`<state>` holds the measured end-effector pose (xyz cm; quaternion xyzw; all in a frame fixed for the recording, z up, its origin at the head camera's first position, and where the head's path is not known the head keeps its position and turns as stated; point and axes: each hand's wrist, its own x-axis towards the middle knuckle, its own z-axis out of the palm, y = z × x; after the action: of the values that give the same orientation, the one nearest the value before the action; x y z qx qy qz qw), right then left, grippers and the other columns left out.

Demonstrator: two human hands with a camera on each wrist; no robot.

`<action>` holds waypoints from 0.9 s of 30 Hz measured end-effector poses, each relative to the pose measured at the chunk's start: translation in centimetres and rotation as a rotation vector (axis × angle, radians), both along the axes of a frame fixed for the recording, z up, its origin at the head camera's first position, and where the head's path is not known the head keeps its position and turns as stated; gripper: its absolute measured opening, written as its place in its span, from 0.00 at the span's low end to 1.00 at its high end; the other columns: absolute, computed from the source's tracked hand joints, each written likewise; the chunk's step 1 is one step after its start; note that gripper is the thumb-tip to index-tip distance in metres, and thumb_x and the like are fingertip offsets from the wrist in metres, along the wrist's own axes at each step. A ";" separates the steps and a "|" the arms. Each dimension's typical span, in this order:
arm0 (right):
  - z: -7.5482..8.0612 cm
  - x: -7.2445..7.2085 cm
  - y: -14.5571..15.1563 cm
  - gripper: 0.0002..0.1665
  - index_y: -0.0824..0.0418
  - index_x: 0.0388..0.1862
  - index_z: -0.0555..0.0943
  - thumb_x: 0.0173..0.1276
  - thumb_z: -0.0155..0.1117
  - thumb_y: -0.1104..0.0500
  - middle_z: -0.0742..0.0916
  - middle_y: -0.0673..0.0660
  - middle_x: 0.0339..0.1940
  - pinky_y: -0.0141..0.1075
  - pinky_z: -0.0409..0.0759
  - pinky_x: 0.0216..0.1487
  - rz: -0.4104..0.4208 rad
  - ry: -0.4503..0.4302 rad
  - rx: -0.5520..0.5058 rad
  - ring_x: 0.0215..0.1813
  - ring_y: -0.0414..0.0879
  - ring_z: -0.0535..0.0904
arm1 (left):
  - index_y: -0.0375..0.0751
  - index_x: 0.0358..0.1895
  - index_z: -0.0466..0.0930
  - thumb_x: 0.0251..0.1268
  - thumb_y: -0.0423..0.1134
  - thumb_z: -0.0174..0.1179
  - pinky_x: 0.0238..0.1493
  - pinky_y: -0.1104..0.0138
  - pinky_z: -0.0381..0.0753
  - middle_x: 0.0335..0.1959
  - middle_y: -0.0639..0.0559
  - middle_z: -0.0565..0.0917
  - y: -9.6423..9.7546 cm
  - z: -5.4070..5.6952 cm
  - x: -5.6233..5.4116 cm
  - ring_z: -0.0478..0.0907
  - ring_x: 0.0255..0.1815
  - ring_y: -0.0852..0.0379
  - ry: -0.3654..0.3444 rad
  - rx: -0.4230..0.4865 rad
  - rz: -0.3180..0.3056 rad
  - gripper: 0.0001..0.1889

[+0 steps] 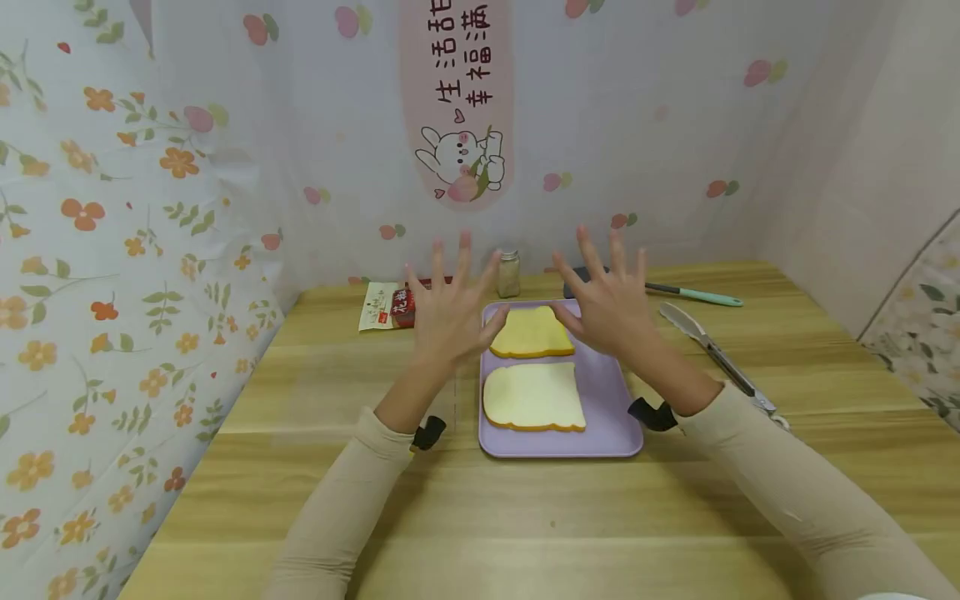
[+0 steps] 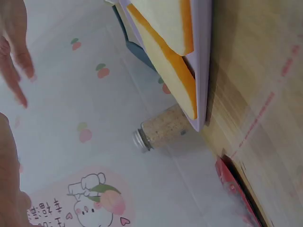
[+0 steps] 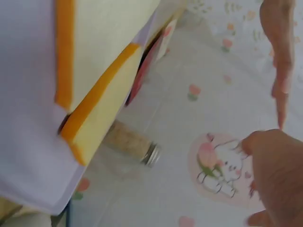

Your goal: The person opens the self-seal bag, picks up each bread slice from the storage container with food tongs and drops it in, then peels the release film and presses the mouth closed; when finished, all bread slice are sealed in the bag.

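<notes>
Both hands are raised over the table with fingers spread, holding nothing. In the head view the left hand [image 1: 452, 321] overlaps the left edge of a lilac tray [image 1: 611, 421], and the right hand [image 1: 611, 304] overlaps its upper right side. Two bread slices lie flat on the tray: a near slice [image 1: 534, 398] and a far slice [image 1: 531, 333], partly hidden by the hands. Beyond the tray stands a glass jar [image 1: 508, 275] with a metal lid; the left wrist view shows its grainy tan filling [image 2: 165, 126]. A red-and-white packet [image 1: 390, 307] lies behind the left hand.
Right of the tray lie metal tongs [image 1: 716, 354]. A spatula with a mint-green handle [image 1: 708, 296] sits at the back right, its dark head partly behind the right hand. Patterned cloth [image 1: 330, 125] hangs at the back and sides of the wooden table [image 1: 525, 525].
</notes>
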<state>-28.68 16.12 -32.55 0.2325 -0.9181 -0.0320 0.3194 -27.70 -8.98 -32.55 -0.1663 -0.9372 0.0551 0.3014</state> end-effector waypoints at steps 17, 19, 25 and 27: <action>-2.8 1.1 -5.8 0.24 0.59 0.58 0.83 0.67 0.67 0.48 0.82 0.57 0.61 0.61 0.72 0.54 0.253 -0.499 -0.060 0.63 0.60 0.73 | 0.54 0.75 0.65 0.73 0.53 0.54 0.60 0.38 0.70 0.75 0.43 0.64 -8.3 -1.8 4.6 0.66 0.69 0.34 -0.436 0.062 -0.077 0.29; -3.1 1.0 -6.5 0.22 0.59 0.56 0.84 0.67 0.67 0.49 0.84 0.56 0.59 0.58 0.74 0.51 0.288 -0.563 -0.071 0.60 0.59 0.75 | 0.54 0.72 0.69 0.73 0.52 0.56 0.59 0.38 0.70 0.74 0.43 0.67 -9.1 -2.3 4.5 0.68 0.68 0.34 -0.447 0.057 -0.086 0.27; -3.6 0.8 -8.9 0.21 0.62 0.54 0.85 0.67 0.68 0.52 0.85 0.58 0.54 0.49 0.79 0.42 0.350 -0.693 -0.077 0.52 0.56 0.78 | 0.58 0.67 0.76 0.72 0.50 0.58 0.54 0.37 0.73 0.73 0.42 0.68 -10.6 -3.4 3.5 0.69 0.66 0.30 -0.599 0.046 -0.092 0.22; -3.8 0.6 -9.7 0.20 0.62 0.53 0.85 0.66 0.68 0.54 0.85 0.58 0.54 0.49 0.79 0.43 0.366 -0.718 -0.072 0.52 0.56 0.78 | 0.59 0.67 0.76 0.71 0.49 0.59 0.53 0.37 0.74 0.73 0.41 0.67 -10.9 -3.6 3.0 0.69 0.65 0.28 -0.667 0.051 -0.098 0.22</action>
<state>-28.11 6.42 -36.31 0.3773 -0.9152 0.1409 -0.0131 -24.68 -19.84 -36.17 -0.2127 -0.9762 -0.0403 -0.0152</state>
